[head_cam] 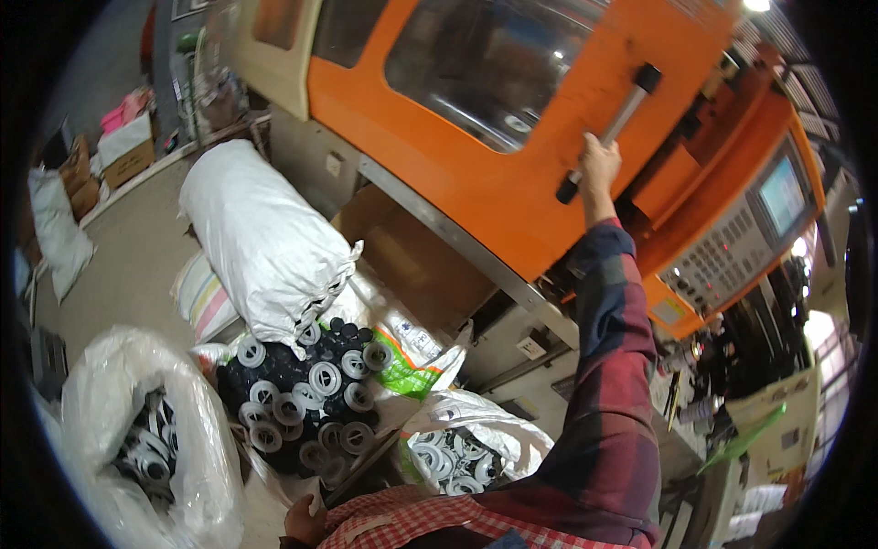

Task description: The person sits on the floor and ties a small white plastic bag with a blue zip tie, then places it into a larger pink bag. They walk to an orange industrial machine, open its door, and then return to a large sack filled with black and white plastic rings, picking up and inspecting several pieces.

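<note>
My right hand is wrapped around the metal bar handle with black ends on an orange machine door. That door has a window with dim machine parts behind it. My left hand is low at the bottom edge, in shadow beside my checked clothing; whether it grips anything is unclear. Ahead of it lies a heap of translucent white plastic rings and small black pieces. An open white sack between my arms holds similar ring-shaped parts.
A clear plastic bag of white and dark parts stands at left. Behind the heap lies a full white sack. The machine's control panel juts out at right, above a cluttered bench. Cardboard leans under the door.
</note>
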The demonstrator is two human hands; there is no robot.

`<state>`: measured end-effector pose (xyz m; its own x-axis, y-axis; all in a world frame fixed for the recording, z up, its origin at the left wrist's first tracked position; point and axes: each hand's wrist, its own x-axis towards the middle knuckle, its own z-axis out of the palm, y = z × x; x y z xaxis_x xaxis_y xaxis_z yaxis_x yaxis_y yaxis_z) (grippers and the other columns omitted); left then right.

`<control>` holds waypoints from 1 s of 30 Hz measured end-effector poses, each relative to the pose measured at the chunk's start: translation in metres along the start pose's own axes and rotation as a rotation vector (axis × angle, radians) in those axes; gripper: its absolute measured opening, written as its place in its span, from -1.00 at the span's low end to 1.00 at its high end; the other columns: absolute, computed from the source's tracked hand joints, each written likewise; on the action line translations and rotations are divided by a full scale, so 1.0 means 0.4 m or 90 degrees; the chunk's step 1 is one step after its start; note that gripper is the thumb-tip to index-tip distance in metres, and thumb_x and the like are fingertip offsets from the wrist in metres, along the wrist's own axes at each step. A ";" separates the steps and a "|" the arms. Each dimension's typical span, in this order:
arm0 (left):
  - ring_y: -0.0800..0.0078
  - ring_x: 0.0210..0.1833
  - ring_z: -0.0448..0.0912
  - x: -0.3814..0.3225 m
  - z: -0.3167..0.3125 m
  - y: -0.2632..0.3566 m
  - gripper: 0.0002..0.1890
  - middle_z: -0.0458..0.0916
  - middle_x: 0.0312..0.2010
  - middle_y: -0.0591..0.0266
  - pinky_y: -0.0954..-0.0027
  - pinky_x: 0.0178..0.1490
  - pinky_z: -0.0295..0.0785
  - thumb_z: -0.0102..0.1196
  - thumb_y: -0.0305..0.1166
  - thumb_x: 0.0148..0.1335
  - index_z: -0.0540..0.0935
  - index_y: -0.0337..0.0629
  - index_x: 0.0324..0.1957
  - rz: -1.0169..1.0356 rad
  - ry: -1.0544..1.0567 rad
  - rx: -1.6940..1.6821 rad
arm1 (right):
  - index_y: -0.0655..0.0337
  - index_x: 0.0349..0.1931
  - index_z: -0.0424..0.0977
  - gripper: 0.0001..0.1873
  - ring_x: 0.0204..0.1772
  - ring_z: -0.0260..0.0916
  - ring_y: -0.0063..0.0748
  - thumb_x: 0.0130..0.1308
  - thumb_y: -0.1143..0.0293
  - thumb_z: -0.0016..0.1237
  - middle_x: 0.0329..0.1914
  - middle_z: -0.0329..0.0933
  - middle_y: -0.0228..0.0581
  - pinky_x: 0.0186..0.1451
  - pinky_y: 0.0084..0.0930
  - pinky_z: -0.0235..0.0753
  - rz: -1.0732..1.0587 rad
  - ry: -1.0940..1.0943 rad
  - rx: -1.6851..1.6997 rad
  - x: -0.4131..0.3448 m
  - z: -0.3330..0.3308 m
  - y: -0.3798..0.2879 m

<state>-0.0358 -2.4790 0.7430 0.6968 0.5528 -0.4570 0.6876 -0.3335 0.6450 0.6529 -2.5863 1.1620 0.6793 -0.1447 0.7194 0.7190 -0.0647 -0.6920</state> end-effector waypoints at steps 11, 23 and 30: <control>0.11 -0.09 0.57 0.000 0.044 0.036 -0.38 0.54 -0.06 -0.10 0.19 -0.04 0.48 0.15 -0.05 0.07 0.46 -0.33 0.07 0.090 -0.071 0.037 | 0.13 -0.46 0.22 -0.77 -0.64 0.24 -0.56 0.16 0.38 0.04 -0.68 0.26 -0.43 -0.58 -0.53 0.26 0.063 -0.068 0.008 -0.016 -0.207 -0.064; 0.10 -0.05 0.51 -0.022 -0.010 0.190 -0.45 0.56 -0.12 0.03 0.17 -0.03 0.43 0.12 -0.10 0.07 0.46 -0.20 0.07 0.098 -0.081 0.056 | 0.18 -0.44 0.26 -0.83 -0.64 0.26 -0.57 0.17 0.39 -0.01 -0.69 0.27 -0.43 -0.58 -0.56 0.28 0.057 -0.086 0.000 -0.015 -0.318 -0.070; 0.04 -0.06 0.51 0.002 -0.016 0.190 -0.43 0.57 -0.16 -0.08 0.14 -0.04 0.42 0.11 -0.06 0.07 0.49 -0.28 0.03 0.057 -0.113 0.027 | 0.17 -0.47 0.25 -0.83 -0.69 0.17 -0.58 0.18 0.40 -0.03 -0.70 0.25 -0.44 -0.63 -0.59 0.21 0.042 -0.037 0.042 -0.035 -0.281 -0.055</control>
<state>0.0155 -2.4990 0.7957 0.7781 0.3778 -0.5018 0.6265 -0.4093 0.6633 0.6111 -2.6939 1.1604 0.7317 -0.0896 0.6757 0.6789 0.0078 -0.7342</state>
